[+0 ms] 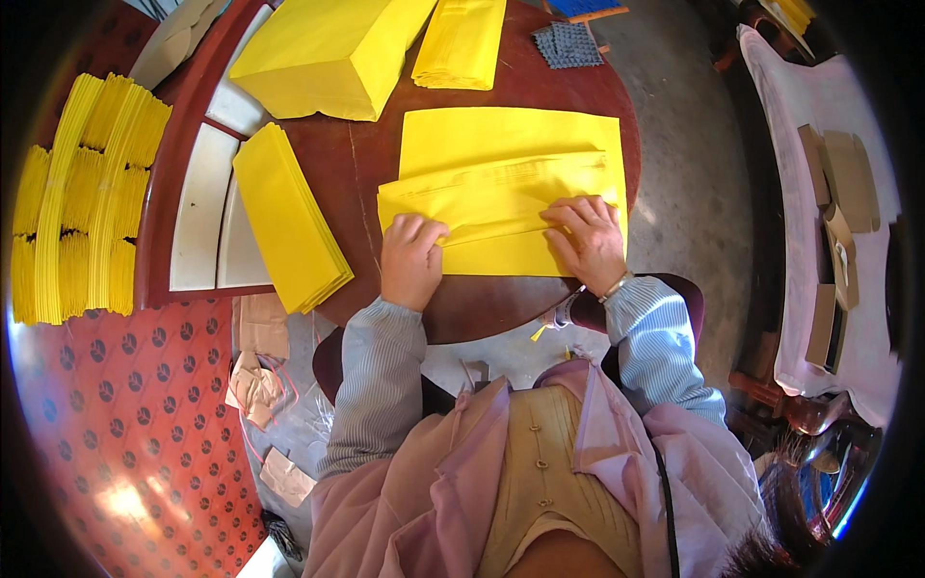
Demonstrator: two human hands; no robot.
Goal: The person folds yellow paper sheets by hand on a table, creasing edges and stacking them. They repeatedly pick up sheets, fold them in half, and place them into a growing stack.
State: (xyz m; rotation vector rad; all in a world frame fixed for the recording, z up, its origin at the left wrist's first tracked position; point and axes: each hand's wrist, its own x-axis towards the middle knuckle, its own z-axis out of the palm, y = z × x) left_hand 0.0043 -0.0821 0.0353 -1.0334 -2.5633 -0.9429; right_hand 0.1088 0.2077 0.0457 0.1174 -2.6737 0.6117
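Note:
A folded strip of yellow paper (pixel 491 193) lies slantwise across a larger flat yellow sheet (pixel 511 135) on the dark red round table; whether the two are one piece I cannot tell. My left hand (pixel 412 258) is closed on the strip's near left edge, fingers curled under and thumb against it. At the right end, my right hand (pixel 590 246) pinches the near edge, fingertips on top and thumb below. Both wrists come in from the near side. To the left of my left hand rests a stack of folded yellow paper (pixel 289 222).
Beyond the sheet are a large yellow paper-covered block (pixel 318 63) and another folded yellow stack (pixel 461 43). A grey textured pad (pixel 567 45) sits near the table's far right edge. Bundled yellow stacks (pixel 87 202) stand far left. Cardboard pieces (pixel 838 231) lie on a pale cloth at right.

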